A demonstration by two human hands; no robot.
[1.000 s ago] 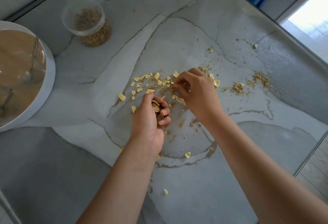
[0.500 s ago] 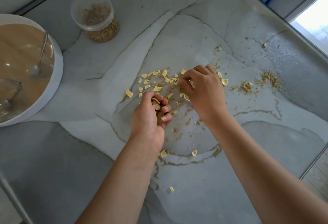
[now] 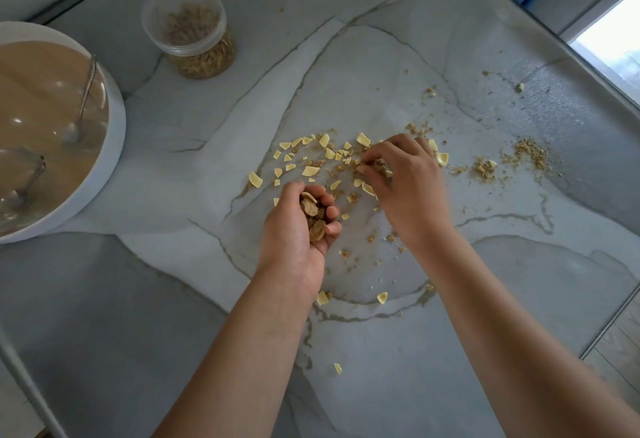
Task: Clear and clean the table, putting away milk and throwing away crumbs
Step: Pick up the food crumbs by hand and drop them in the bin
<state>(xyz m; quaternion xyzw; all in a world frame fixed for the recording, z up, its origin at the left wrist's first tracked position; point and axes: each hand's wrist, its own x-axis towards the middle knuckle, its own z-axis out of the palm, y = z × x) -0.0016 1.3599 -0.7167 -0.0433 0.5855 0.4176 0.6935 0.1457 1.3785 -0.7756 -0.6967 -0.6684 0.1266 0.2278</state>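
Left hand (image 3: 294,229) (half-curled) cups crumbs (image 3: 313,217); right hand (image 3: 405,183) pinches some.

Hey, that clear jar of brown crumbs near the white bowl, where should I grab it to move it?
Wrap your hand round the side wall of the clear jar, just below its rim, coming from the near right. It stands upright and round, so the wall gives an even hold, and the white bowl sits to its near left.

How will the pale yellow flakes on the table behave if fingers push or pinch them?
The pale yellow flakes look thin and curved, so probably light and apt to skid on the smooth table. Many are broken pieces, so a hard pinch by the right hand may snap them.
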